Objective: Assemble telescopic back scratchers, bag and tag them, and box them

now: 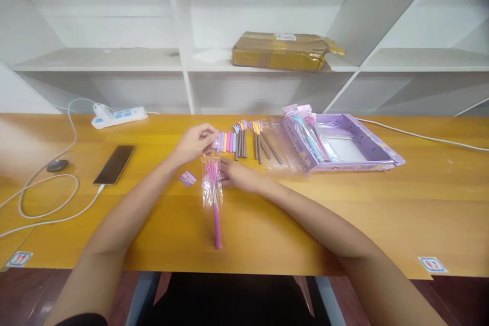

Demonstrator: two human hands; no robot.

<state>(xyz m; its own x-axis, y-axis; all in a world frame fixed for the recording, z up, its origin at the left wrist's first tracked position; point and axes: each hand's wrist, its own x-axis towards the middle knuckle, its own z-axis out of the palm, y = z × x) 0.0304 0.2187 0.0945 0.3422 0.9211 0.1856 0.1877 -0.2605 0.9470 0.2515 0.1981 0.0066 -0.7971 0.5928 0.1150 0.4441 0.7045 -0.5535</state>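
Note:
A pink hand-shaped back scratcher (216, 224) lies in a clear plastic bag (207, 198) on the table before me. My right hand (239, 175) is at the bag's upper right side, its fingers closed against the bag edge. Above the bag, my left hand (196, 140) has its fingers curled together beside a row of coloured handle sleeves (229, 142); what they pinch is hidden. Right of that row lie several metal back scratcher rods (241, 142) with coloured hand heads, and more rods (260, 146) fan out beside them. A small purple card (188, 179) rests left of the bag.
A purple display box (353, 166) holding bagged back scratchers (311, 135) stands right, by clear plastic wrapping (292, 158). Left are a phone (114, 164) on its cable, a black round object (57, 165) and a power strip (119, 117). A taped carton (280, 51) sits on the shelf.

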